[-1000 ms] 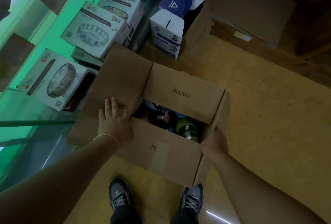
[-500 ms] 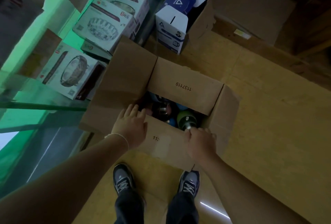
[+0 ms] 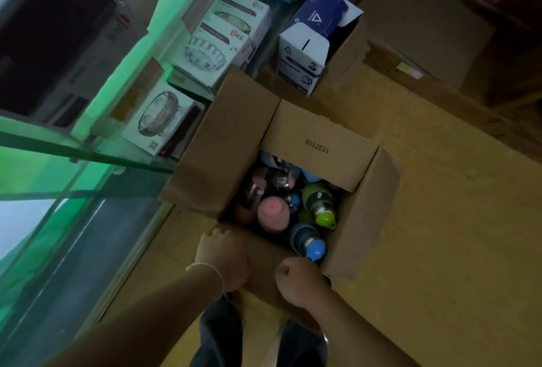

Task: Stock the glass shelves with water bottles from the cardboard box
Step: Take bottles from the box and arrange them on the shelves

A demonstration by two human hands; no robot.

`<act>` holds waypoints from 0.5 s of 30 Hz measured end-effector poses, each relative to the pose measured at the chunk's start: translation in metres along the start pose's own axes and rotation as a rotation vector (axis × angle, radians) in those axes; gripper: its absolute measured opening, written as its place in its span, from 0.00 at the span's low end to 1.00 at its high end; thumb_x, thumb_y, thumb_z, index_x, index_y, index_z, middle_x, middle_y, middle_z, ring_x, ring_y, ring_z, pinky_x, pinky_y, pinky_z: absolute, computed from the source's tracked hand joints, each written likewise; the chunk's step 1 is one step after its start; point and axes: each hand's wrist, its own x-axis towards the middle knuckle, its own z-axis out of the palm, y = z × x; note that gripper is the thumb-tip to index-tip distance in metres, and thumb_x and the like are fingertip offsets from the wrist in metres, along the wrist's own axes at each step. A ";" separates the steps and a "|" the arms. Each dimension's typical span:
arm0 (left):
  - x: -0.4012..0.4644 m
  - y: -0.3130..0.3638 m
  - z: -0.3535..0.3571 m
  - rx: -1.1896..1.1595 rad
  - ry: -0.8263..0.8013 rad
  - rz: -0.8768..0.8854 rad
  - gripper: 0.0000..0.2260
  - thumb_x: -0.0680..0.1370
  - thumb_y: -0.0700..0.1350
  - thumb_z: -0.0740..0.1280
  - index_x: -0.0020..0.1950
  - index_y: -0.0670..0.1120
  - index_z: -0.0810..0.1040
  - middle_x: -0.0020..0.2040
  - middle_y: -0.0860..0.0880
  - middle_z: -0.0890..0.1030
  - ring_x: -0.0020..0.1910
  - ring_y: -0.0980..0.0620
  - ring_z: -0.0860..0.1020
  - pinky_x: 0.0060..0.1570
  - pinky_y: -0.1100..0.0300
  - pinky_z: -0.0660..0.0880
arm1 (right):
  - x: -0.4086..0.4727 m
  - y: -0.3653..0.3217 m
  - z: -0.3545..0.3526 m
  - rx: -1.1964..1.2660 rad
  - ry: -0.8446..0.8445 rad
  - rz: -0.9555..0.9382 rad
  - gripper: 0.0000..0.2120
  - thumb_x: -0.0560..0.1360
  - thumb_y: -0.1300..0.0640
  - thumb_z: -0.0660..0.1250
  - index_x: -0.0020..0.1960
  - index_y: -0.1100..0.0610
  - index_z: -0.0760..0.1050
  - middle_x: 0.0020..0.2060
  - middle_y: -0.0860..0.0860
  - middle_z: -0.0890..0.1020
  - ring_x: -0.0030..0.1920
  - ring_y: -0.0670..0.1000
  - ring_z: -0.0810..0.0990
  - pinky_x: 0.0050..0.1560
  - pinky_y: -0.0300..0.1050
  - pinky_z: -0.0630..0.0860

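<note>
While both hands press the near flap of the cardboard box [image 3: 319, 143] down and toward the person, the box stands open on the wooden floor [image 3: 440, 220]. The left hand [image 3: 221, 258] lies on the flap near the box's near left corner, knuckles up and fingers curled over the flap's edge, gripping it; a thin bracelet [image 3: 209, 268] circles the wrist. The right hand [image 3: 302, 281] grips the same flap toward the near right corner, fingers folded over the cardboard and thumb pointing left.

Just beyond the hands, inside the box, water bottles lie jumbled. A blue-capped bottle [image 3: 311, 245] lies against the near wall, right by the right hand. A pink bottle [image 3: 272, 214] lies left of the middle, its flat end facing up. A green bottle [image 3: 319, 205] with a bright lime cap lies toward the right wall. Darker metallic bottles fill the far left corner, too dim to tell apart.

The far flap, printed 1137119, slants over the back of the opening; the left and right flaps stand spread outward.

Left of the box, glass shelves [image 3: 88, 155] glow green and carry white boxed glassware [image 3: 159, 120]. Beyond the box's far edge stands a blue and white carton [image 3: 305, 52], and flat cardboard [image 3: 425, 20] lies at the floor's far right
</note>
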 end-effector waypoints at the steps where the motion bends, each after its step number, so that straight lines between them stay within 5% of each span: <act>1: 0.004 -0.001 0.007 -0.022 -0.030 0.008 0.16 0.78 0.52 0.57 0.62 0.51 0.75 0.63 0.47 0.76 0.64 0.45 0.71 0.59 0.53 0.68 | 0.004 0.001 0.010 -0.021 -0.035 0.003 0.12 0.78 0.49 0.59 0.52 0.51 0.79 0.54 0.50 0.82 0.55 0.52 0.79 0.57 0.45 0.75; 5: 0.021 -0.003 0.029 -0.056 -0.124 0.019 0.16 0.79 0.51 0.57 0.65 0.48 0.72 0.64 0.45 0.74 0.65 0.44 0.70 0.59 0.53 0.70 | 0.023 0.011 0.043 0.029 -0.178 0.048 0.25 0.81 0.48 0.59 0.75 0.56 0.65 0.73 0.52 0.69 0.71 0.54 0.68 0.70 0.46 0.65; 9: 0.041 -0.006 0.041 -0.107 -0.049 0.055 0.15 0.78 0.49 0.59 0.63 0.47 0.71 0.63 0.44 0.72 0.64 0.43 0.69 0.58 0.51 0.71 | 0.039 0.019 0.049 0.026 -0.192 0.056 0.36 0.79 0.48 0.61 0.81 0.54 0.47 0.79 0.53 0.54 0.77 0.54 0.57 0.75 0.47 0.58; 12: 0.052 -0.004 0.037 -0.136 -0.004 0.063 0.14 0.77 0.49 0.60 0.62 0.48 0.71 0.62 0.44 0.71 0.62 0.43 0.70 0.56 0.51 0.71 | 0.044 0.020 0.044 -0.018 -0.196 -0.001 0.37 0.79 0.49 0.62 0.81 0.54 0.47 0.79 0.53 0.55 0.77 0.55 0.58 0.74 0.47 0.59; 15: 0.061 0.000 0.027 -0.109 0.036 0.077 0.14 0.77 0.48 0.60 0.61 0.47 0.71 0.59 0.44 0.72 0.60 0.42 0.72 0.54 0.52 0.71 | 0.049 0.018 0.033 0.028 -0.215 -0.022 0.29 0.79 0.53 0.65 0.77 0.58 0.60 0.73 0.55 0.68 0.73 0.55 0.67 0.68 0.44 0.66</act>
